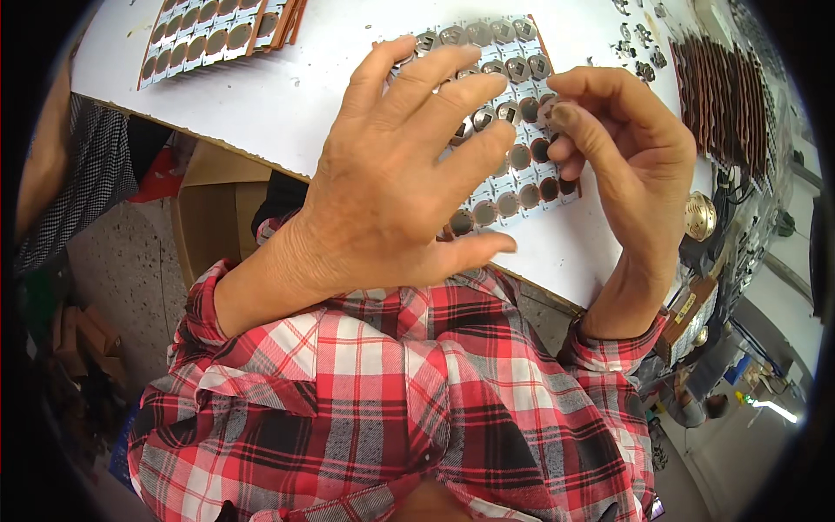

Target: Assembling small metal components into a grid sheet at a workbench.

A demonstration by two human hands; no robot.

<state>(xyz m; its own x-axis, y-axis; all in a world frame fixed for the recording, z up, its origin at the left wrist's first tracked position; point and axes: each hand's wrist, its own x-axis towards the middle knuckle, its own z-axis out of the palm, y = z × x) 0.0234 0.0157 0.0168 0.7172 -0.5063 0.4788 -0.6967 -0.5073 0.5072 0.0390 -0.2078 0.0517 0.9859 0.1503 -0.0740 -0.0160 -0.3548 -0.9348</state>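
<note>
A panel of small circuit boards lies on the white table in front of me, with rows of dark round spots. Shiny round metal pieces, each with a square mark, sit over the spots in its far rows. My left hand is spread flat above the panel's left part and hides much of it; its fingers are apart. At the panel's right edge, my right hand pinches a small silvery metal piece between thumb and forefinger, over a row partly fitted with such pieces.
A stack of similar panels lies at the far left of the white table. Loose metal pieces are scattered at the far right, beside a row of brown-edged boards. A cardboard box stands below the left table edge, near another person's arm.
</note>
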